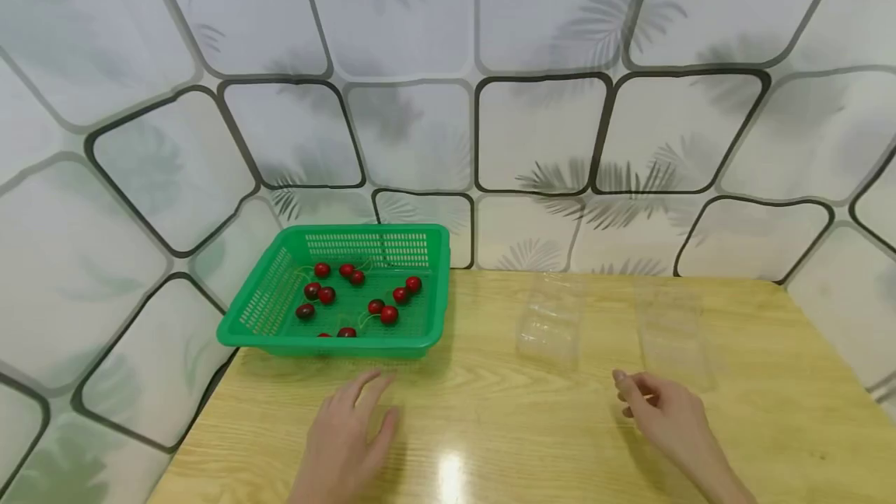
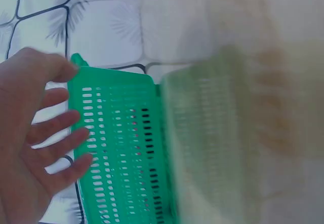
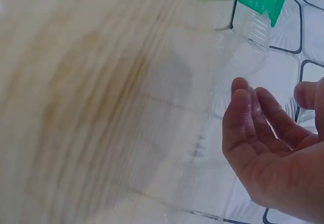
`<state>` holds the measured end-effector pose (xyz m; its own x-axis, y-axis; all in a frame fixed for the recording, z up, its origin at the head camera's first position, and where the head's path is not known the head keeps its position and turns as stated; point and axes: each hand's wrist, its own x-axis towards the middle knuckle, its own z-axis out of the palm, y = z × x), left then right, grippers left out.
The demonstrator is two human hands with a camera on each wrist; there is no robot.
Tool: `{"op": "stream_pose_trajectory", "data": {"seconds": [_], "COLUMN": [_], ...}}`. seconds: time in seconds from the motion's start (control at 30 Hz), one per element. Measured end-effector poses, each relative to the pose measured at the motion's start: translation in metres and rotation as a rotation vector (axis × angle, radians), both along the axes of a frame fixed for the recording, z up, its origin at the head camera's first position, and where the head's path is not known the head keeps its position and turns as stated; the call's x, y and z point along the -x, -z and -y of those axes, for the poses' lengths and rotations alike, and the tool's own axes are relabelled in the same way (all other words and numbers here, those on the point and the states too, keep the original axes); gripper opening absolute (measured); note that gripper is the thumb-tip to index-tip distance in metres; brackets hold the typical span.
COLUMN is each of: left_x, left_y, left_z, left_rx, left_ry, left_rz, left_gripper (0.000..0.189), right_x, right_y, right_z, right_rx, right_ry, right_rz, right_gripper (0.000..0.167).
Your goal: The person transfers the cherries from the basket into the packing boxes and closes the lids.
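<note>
A green plastic basket (image 1: 329, 347) with slotted walls stands at the left of the table and holds several dark red cherries (image 1: 389, 315) with stems. My left hand (image 1: 346, 434) hovers just in front of the basket, its fingers spread and holding nothing. In the left wrist view its fingertips (image 2: 81, 165) overlap the basket wall (image 2: 121, 148). Farther right, my right hand (image 1: 665, 414) has loosely bent fingers with nothing between them. It is nearest to a clear plastic container (image 1: 673, 333); a second clear container (image 1: 551, 321) lies to the left of that one.
The pale wooden table (image 1: 483, 403) meets a wall covering (image 1: 539, 131) with a dark-outlined stone and leaf pattern at its back edge. The same covering rises on the left and right sides. A bright light reflection shows near the table's front.
</note>
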<state>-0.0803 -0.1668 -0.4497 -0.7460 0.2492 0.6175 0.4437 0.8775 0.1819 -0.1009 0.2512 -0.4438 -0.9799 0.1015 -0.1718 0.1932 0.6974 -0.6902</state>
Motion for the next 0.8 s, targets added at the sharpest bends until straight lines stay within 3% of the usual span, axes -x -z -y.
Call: {"op": "stream_pose_trajectory", "data": {"seconds": [0.07, 0.17, 0.33, 0.4, 0.53, 0.7, 0.8], "left_x": [0.007, 0.019, 0.042, 0.050, 0.060, 0.063, 0.064], "left_y": [-0.005, -0.014, -0.022, -0.023, -0.021, -0.015, -0.012], "left_z": [-0.001, -0.006, -0.019, -0.025, -0.035, -0.043, -0.045], "left_rx": [-0.036, -0.068, -0.058, -0.027, 0.046, 0.177, 0.185], "left_ry": [0.055, 0.112, 0.136, 0.126, 0.069, -0.044, -0.066], "left_rz": [-0.063, -0.090, -0.110, -0.115, -0.060, 0.058, 0.116], "left_gripper": [0.039, 0.034, 0.034, 0.034, 0.034, 0.039, 0.038], "right_x": [0.007, 0.018, 0.034, 0.040, 0.049, 0.053, 0.053], "right_y": [-0.001, -0.001, -0.004, -0.005, -0.004, 0.004, 0.008], "right_z": [0.003, 0.007, 0.016, 0.019, 0.025, 0.032, 0.036], "right_rx": [0.072, 0.151, 0.255, 0.282, 0.310, 0.327, 0.326], "right_ry": [0.020, 0.047, 0.074, 0.068, 0.054, 0.072, 0.086], "right_rz": [0.024, 0.046, 0.057, 0.063, 0.077, 0.093, 0.103], "right_gripper": [0.061, 0.063, 0.064, 0.064, 0.065, 0.061, 0.056]}}
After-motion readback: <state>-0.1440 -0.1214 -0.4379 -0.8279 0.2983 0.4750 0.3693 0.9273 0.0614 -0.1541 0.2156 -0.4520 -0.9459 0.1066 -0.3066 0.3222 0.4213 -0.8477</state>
